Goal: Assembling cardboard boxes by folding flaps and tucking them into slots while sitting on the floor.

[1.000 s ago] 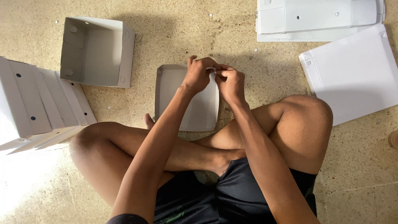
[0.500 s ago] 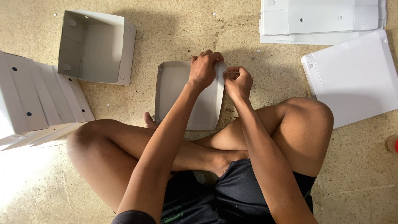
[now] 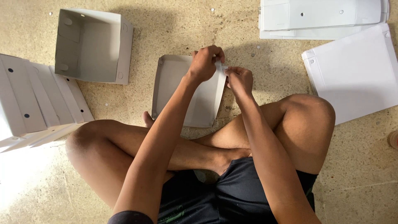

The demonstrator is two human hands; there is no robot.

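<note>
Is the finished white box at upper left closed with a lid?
No, the white box lies open, its bare inside showing.

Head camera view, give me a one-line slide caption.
Seated cross-legged, left hand and right hand fold a half-formed white cardboard box on the floor, beside a finished box.

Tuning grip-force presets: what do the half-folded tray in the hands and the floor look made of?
Half-folded tray: likely thin white paperboard, matte; crisp creased walls, flap bending under both hands. Floor: looks like speckled beige terrazzo or stone, dull finish with faint joint lines.
</note>
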